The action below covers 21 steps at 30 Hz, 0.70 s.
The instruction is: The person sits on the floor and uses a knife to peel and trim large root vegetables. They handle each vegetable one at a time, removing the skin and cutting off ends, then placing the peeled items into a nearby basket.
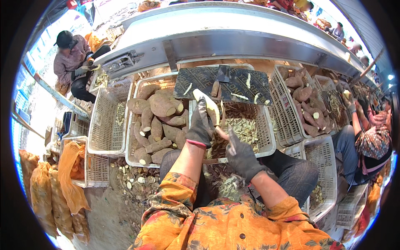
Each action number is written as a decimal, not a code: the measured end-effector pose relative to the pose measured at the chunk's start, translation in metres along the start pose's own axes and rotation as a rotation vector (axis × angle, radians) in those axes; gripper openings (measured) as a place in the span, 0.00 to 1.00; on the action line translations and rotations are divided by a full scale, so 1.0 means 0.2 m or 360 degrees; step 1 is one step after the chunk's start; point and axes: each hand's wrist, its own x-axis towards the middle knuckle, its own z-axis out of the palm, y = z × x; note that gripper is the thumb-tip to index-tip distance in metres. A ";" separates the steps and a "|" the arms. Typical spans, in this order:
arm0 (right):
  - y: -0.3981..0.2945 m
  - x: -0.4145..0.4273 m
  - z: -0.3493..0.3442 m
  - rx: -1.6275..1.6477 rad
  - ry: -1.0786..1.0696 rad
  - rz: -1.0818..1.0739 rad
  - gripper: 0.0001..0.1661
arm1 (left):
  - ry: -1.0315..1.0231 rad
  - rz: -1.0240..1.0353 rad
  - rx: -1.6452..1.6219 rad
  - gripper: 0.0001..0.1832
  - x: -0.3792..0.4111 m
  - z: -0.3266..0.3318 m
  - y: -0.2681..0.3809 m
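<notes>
My left hand (200,126), in a dark glove with a pink cuff edge, grips a long tuber (211,104). Its pale flesh is mostly bare, and a brown strip of peel (222,113) stands along its right side. Just below the tuber's lower end, my gloved right hand (245,156) is curled around what looks like a peeler, blurred and mostly hidden by the fingers. Under both hands is a plastic crate (271,137) holding peel shavings (242,129). Unpeeled brown tubers (162,104) fill the crate to the left.
A dark board (195,79) spans the crates, bearing a wooden-handled cleaver (215,87) and peel scraps. Beyond runs a metal-sided conveyor (218,40). Co-workers sit at left (73,62) and right (372,140). More tubers (301,90) fill a right-hand crate; filled mesh sacks (42,193) stand left.
</notes>
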 end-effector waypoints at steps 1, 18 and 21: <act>-0.10 0.03 -0.07 -0.0071 0.0089 0.0012 0.38 | -0.0179 -0.0111 -0.0158 0.17 0.02 -0.08 0.01; -0.02 0.35 -0.16 -0.0085 0.0392 -0.0163 0.34 | -0.0582 -0.0335 -0.0450 0.15 0.05 -0.04 -0.06; -0.03 0.29 -0.05 -0.0183 0.0255 -0.0069 0.39 | -0.0495 -0.0260 -0.0383 0.15 0.04 -0.05 -0.05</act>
